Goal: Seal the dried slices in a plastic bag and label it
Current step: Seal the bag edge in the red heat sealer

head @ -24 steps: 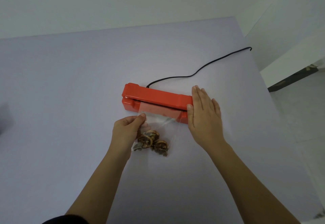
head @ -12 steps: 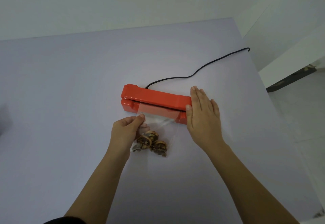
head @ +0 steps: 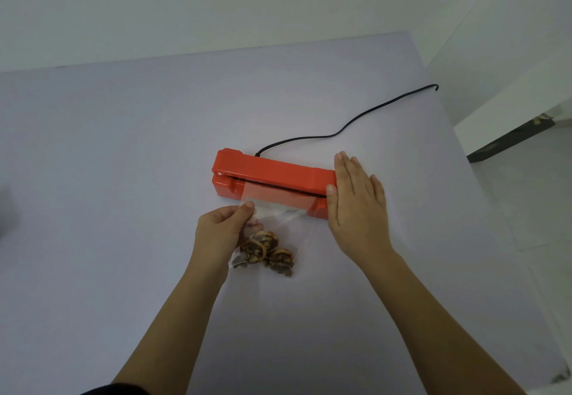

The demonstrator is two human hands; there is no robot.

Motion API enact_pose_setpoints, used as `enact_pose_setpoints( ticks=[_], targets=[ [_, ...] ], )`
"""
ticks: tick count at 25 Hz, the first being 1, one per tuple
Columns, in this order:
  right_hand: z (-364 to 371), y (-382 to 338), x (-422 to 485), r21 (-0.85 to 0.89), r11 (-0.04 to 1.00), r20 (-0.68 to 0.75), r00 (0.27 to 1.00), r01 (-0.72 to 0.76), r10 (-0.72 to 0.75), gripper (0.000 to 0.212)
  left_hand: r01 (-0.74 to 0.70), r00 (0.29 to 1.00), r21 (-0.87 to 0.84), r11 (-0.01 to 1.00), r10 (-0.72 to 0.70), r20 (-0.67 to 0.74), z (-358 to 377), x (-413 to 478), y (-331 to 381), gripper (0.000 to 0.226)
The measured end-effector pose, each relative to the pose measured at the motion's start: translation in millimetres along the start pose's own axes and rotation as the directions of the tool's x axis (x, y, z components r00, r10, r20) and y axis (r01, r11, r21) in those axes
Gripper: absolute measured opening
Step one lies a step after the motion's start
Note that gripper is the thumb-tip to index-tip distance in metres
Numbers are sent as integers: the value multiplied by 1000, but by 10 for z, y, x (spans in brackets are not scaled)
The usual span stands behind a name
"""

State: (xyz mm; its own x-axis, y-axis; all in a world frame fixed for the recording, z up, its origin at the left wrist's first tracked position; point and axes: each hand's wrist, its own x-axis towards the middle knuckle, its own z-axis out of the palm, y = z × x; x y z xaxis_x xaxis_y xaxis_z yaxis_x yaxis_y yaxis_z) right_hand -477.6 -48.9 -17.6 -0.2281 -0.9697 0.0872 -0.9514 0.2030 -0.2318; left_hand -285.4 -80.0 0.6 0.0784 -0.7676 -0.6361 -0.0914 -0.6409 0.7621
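An orange heat sealer (head: 272, 174) lies across the middle of the pale table (head: 123, 177). A clear plastic bag (head: 278, 208) has its open end between the sealer's jaws. Several brown dried slices (head: 266, 253) sit at the bag's near end. My left hand (head: 221, 233) pinches the bag's left edge between thumb and fingers. My right hand (head: 356, 208) lies flat, fingers straight, pressing on the right end of the sealer's lid.
A black power cord (head: 346, 128) runs from the back of the sealer to the table's far right edge. The table's right edge drops to a white floor (head: 526, 208). A white wall stands behind the table.
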Motion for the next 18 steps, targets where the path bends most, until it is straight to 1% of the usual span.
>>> enact_pose_setpoints(
  ticks=[12, 18],
  targets=[
    [-2, 10, -9, 18, 1000, 7, 1000, -2, 1, 57, -8, 1000, 11, 1000, 8, -3, -3, 8, -19, 21],
    [-3, 13, -11, 26, 1000, 22, 1000, 2, -3, 59, -40, 999, -4, 999, 40, 12, 3, 18, -32, 19]
  ],
)
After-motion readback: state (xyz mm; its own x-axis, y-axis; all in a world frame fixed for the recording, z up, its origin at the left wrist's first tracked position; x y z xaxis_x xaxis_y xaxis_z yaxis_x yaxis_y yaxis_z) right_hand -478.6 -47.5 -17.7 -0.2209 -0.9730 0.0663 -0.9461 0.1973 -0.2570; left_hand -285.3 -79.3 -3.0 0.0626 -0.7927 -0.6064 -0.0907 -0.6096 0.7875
